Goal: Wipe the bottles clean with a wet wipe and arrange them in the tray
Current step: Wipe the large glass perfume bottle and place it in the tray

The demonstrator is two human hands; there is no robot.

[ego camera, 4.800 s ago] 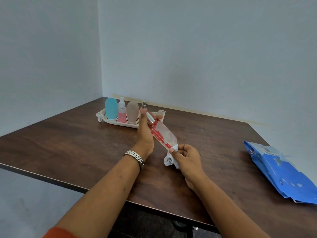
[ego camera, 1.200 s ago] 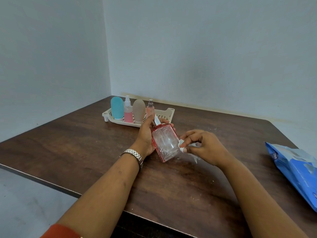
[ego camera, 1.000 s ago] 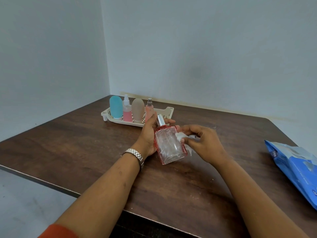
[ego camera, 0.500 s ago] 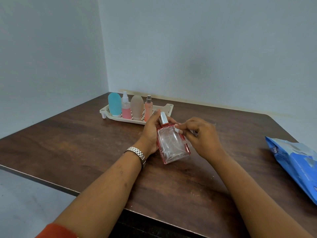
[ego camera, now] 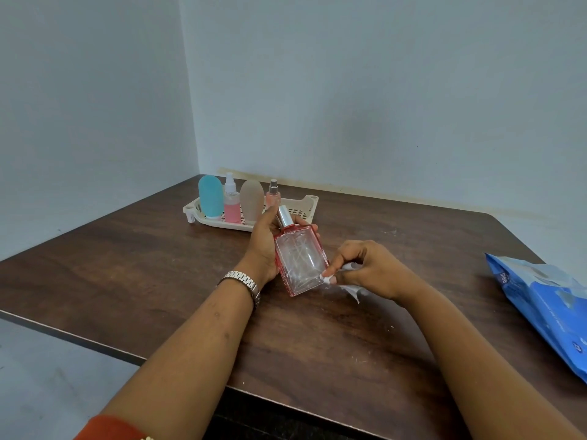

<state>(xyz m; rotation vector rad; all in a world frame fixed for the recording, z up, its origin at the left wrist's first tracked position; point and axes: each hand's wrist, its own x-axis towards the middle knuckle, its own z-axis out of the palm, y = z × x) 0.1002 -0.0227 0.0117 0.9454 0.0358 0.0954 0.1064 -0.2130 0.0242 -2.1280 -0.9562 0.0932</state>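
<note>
1. Glass bottle point(ego camera: 300, 262), pink-edged, is sitting gripped in the left hand point(ego camera: 263, 246), its sprayer end tilting away toward the tray point(ego camera: 313, 206).
2. The right hand point(ego camera: 365, 268) is pinching the wet wipe point(ego camera: 349, 289) against the bottle's lower right corner.
3. The tray is lying just beyond the left hand, the nearer one for placing.
</note>
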